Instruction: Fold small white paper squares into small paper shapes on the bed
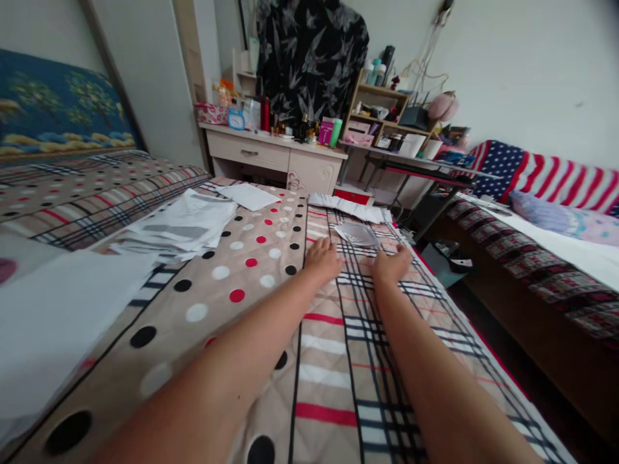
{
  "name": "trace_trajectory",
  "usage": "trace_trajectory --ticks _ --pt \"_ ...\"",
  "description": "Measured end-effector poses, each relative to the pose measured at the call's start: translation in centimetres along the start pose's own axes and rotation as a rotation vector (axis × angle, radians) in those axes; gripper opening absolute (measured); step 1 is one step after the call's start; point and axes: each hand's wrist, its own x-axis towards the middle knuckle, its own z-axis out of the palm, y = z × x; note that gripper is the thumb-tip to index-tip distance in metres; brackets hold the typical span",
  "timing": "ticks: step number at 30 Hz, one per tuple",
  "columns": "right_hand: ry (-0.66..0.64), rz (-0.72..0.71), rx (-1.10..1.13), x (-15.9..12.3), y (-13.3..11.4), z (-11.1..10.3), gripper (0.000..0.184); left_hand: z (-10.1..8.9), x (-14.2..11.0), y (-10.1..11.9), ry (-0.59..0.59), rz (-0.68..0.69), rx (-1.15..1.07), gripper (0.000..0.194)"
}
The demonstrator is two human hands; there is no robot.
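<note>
On the patterned bedspread (261, 296) lies a small grey, see-through-looking plastic bag (356, 234) with white edges and some white marks. My right hand (391, 263) is at the bag's right corner, its thumb and forefinger pinched there. My left hand (324, 260) rests just left of and nearer than the bag, fingers stretched forward over the cloth, holding nothing. Beyond the bag, a long white folded strip (348, 207) stretches across the bed.
At left, a pile of white and grey flat sheets or bags (188, 222) lies beside a white sheet (249, 196). A larger white sheet (62, 322) is nearer. Past the bed stands a cluttered dresser (271, 154); another bed (527, 251) is on the right, across a gap.
</note>
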Motion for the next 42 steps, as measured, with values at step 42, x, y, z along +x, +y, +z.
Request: trace_trajectory --ticks 42 --pt "-0.859 -0.471 0.292 -11.6 -7.3 -2.2 0.02 -25.7 -27.2 -14.2 -0.2 -0.765 0.307 0.028"
